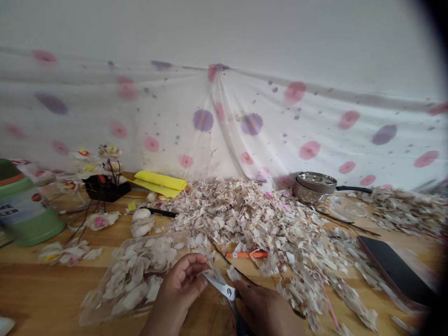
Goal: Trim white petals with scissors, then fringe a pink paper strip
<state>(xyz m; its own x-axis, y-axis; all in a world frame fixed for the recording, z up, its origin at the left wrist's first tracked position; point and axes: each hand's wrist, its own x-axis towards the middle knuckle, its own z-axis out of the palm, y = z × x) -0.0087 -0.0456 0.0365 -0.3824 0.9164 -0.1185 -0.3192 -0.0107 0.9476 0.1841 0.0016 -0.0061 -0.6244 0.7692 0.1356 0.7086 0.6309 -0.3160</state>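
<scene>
Steel scissors point(224, 289) with black handles sit in our right hand point(266, 310), its fingers curled closed around the grip at the bottom of the view. Our left hand point(178, 289) is bent just beside the blades, with thumb and fingertips pressed together, pinching a small pale petal scrap point(206, 274) at the blade tips. We cannot tell whether the blades are closed on it. Both hands are over a wooden table point(45, 291).

Just left of our left hand lies a transparent plastic tray point(94, 313) filled with pale petal cuttings. Beyond the hands spreads a large heap of pale scraps point(245, 219), with a thin black wire point(238, 270) and an orange-handled tool point(247, 255) lying among them. Farther right, a black tablet point(395, 270) rests at the heap's edge, and a steel saucepan point(315, 188) stands behind it.

Toward the back left we see a folded yellow sheet point(159, 183), a black box point(105, 189) holding dark stems and artificial orchids point(100, 220), and a green canister point(24, 210) at the edge of the view. A white cloth point(210, 121) with pink and purple dots hangs behind everything.
</scene>
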